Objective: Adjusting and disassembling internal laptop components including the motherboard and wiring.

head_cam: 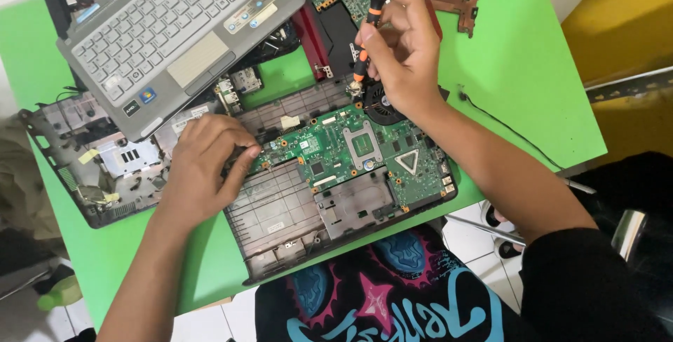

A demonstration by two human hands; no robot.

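A: The opened laptop base lies in the middle of the counter, near the front edge, with the motherboard set in its rear right part.

B: And the fan sits just behind the board, under the right hand, which holds a screwdriver upright over it.

A: The left hand rests on the base's left rear corner. Behind it, the keyboard panel lies tilted on another stripped chassis at the left.

B: A cable trails across the counter to the right.
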